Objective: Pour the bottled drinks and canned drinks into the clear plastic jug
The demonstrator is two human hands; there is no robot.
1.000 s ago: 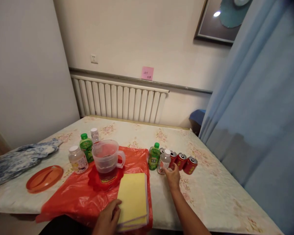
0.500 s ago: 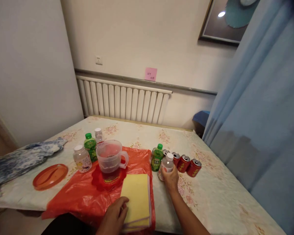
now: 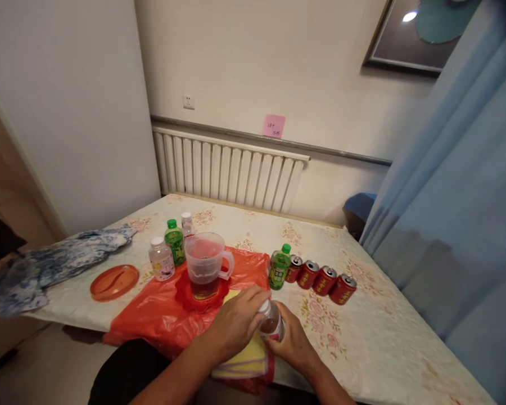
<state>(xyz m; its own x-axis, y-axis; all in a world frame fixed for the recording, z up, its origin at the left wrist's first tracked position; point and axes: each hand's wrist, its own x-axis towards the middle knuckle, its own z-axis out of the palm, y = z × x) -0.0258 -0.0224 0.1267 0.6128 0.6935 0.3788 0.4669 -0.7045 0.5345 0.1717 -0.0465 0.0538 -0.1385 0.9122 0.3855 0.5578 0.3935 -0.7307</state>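
My right hand is wrapped round a small clear bottle with a white cap, holding it tilted above the yellow cloths. At the top of that bottle, the fingers of my left hand close on the white cap, partly hiding it. Beyond my hands stands a clear plastic measuring jug in a red scalloped dish, on a red plastic sheet. A green-capped bottle stands just past my right hand, beside several red cans.
Left of the jug stand a white-capped bottle, a green-capped bottle and another small bottle. An orange lid and a blue-white cloth lie farther left. A blue curtain hangs along the right.
My right hand has lifted the white-capped bottle from beside the cans and brought it left and nearer. My left hand has risen from the yellow cloths to its cap. The view has shifted slightly left.
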